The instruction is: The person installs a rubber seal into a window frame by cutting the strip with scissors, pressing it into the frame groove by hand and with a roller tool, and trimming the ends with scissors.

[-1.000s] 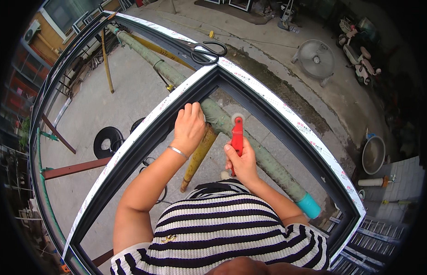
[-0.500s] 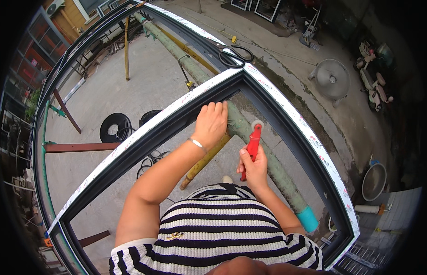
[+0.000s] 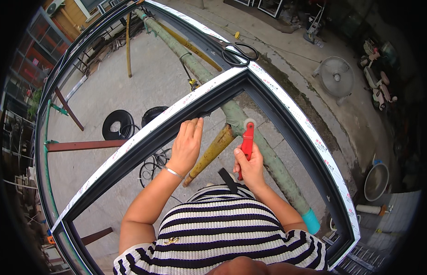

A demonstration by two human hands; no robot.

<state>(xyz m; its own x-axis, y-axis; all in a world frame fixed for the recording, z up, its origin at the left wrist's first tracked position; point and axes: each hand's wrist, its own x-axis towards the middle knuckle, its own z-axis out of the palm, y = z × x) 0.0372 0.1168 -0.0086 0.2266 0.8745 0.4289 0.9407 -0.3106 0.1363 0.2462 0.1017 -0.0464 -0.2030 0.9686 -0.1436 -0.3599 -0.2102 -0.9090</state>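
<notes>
Right hand closed around the handle of a red roller tool, whose pale wheel projects ahead of the grip.
Left hand: fingers together at the frame's dark inner edge; any pinch cannot be told. Red and black print marks its white film; fingers partly hide the handle.

- Illumination: diffuse daylight; shadows faint on the grey concrete floor.
- Exposure: black frame faced with white film reads bright; upper-right background dim.
- Distortion: frame edges bow; black vignette rings the view.
- Focus: periphery soft.
</notes>
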